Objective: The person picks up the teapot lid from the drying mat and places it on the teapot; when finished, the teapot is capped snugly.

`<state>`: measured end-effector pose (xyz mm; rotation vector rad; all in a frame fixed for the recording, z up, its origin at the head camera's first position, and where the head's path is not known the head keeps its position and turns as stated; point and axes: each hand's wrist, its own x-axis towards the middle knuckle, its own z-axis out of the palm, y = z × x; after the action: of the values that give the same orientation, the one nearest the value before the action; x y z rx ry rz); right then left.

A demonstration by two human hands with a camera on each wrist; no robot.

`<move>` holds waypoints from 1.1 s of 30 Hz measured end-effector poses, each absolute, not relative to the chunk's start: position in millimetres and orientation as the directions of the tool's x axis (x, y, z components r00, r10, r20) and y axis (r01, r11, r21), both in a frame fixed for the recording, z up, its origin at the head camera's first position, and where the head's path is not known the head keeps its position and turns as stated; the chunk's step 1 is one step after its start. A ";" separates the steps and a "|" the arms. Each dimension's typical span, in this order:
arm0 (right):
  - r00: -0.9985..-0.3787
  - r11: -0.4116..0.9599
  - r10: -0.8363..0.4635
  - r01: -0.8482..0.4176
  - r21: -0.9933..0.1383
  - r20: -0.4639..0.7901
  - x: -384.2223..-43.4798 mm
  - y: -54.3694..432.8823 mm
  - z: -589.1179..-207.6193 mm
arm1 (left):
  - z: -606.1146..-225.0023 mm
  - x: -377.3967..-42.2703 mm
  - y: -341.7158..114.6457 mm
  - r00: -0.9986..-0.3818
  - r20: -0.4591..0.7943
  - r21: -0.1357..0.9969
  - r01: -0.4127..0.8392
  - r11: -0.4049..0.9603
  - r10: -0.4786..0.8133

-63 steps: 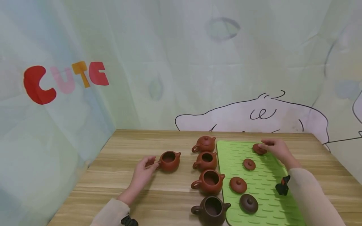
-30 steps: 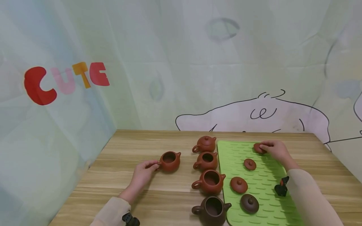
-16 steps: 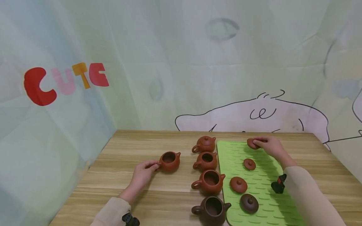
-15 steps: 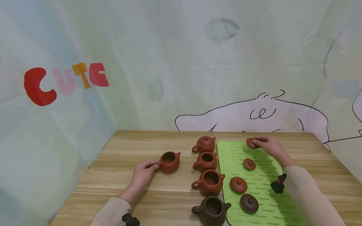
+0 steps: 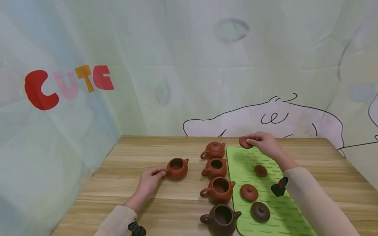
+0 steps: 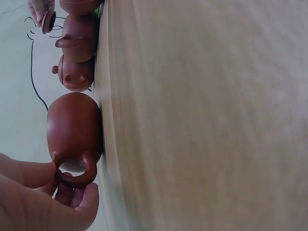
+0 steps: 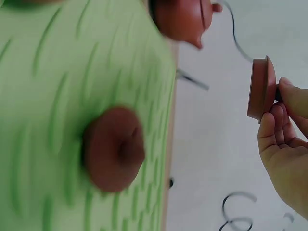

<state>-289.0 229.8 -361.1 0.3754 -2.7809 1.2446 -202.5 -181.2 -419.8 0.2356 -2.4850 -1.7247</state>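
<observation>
Mid-frame, the left hand [image 5: 150, 181] pinches an open teapot [image 5: 178, 172] at its right; upper right, the right hand [image 5: 263, 143] pinches a lid [image 5: 244, 143], seemingly by the knob [image 7: 278, 93].

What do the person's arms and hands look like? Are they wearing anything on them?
Both the left hand and the right hand are bare, with no gloves. The left sleeve and right sleeve are long, plain and cream. A small black left gadget and right gadget sit by the cuffs; the right one has a red patch.
</observation>
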 end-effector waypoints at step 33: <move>-0.879 0.503 -0.438 -0.414 -0.759 0.189 -284.6 81.9 -337.5 | -419.6 -202.6 -183.1 -0.986 -0.019 0.954 -0.068 0.292 -0.166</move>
<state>-284.6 81.9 -337.5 0.7785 -2.7474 1.3749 -202.6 -183.1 -419.6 0.2227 -2.4565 -1.8082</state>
